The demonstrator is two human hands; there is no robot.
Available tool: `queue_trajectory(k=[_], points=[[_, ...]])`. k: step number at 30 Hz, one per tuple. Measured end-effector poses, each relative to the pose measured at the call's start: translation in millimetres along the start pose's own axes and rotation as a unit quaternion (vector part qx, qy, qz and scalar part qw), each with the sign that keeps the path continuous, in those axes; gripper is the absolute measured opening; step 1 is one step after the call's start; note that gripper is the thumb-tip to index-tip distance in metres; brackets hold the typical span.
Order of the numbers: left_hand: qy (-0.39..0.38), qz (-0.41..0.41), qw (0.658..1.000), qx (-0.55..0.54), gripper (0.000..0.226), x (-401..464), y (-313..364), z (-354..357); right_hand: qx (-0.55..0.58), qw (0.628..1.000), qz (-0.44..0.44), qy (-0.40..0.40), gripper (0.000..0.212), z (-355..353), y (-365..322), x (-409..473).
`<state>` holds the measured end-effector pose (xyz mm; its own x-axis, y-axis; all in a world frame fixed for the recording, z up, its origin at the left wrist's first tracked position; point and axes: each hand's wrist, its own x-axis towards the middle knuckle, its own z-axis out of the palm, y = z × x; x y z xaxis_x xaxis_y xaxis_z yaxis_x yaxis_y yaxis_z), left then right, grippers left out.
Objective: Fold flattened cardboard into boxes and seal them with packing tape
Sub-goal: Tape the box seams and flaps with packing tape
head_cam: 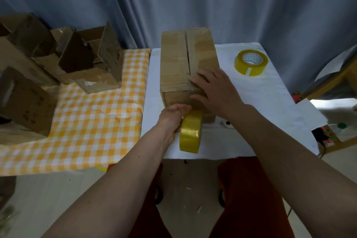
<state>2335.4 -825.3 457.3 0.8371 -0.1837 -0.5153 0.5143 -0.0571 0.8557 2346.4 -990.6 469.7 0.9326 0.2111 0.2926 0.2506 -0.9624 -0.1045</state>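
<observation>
Far left: several opened cardboard boxes (85, 63), flaps up, grouped together on a bench covered with an orange-and-white checked cloth (92, 121). One box lies at the left edge, nearer the viewer; the others stand behind it toward the curtain.

Centre: a second bench under a white cloth (270, 98), set just beside the checked one. On it, a closed cardboard box (175, 67), its two top flaps meeting along a centre seam that runs away from the viewer, with old tape patches on the surface.

Centre, near edge: left hand (172, 120) at the near face of the box, fingers curled round a roll of yellow packing tape (190, 131). The roll stands on edge, upright, its upper part against the lower front of the box, its lower part over the white cloth.

Centre right: right hand (212, 87) laid flat on the near right top corner of the box, fingers straight and spread, fingertips reaching the seam, thumb down over the front face above the roll.

Right: a spare roll of yellow tape (251, 62) lying flat on the white cloth, well apart from the box.

Far right: part of a wooden frame (332, 81) beside the bench.

Background: a grey curtain (193, 6) across the full width.
</observation>
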Motion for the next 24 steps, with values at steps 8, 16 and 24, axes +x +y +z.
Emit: queue_trajectory(k=[8, 16, 24], points=[[-0.008, 0.037, 0.999, 0.013, 0.004, -15, 1, -30, -0.017, 0.996, 0.077, -0.033, 0.073, 7, -4, 7], [-0.019, 0.081, 0.997, 0.002, 0.008, -35, 8, -48, 0.105, 0.974, 0.064, 0.188, 0.039, -5, -49, -27], [-0.011, 0.117, 0.993, -0.004, 0.008, -58, 8, -46, 0.304, 0.943, 0.06, 0.121, 0.019, -33, -90, -40]])
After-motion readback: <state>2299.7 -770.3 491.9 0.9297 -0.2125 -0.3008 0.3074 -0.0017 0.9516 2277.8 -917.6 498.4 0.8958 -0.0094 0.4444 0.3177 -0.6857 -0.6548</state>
